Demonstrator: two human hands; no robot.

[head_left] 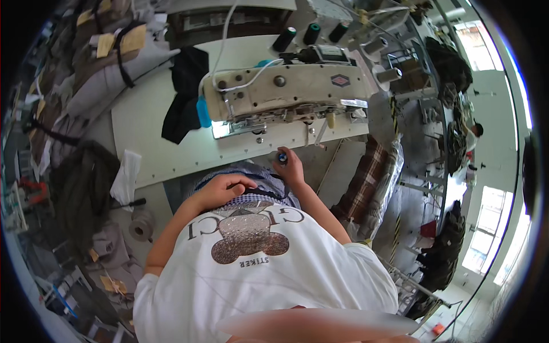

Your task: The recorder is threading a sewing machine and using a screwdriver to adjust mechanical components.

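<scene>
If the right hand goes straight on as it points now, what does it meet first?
Probably the table, at its front edge just beyond the right hand; depth is unclear, so it might pass above or under.

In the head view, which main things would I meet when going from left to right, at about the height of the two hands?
Dark garment pile, white strip, left hand, right hand, brown plaid bundle, bright window.
</scene>
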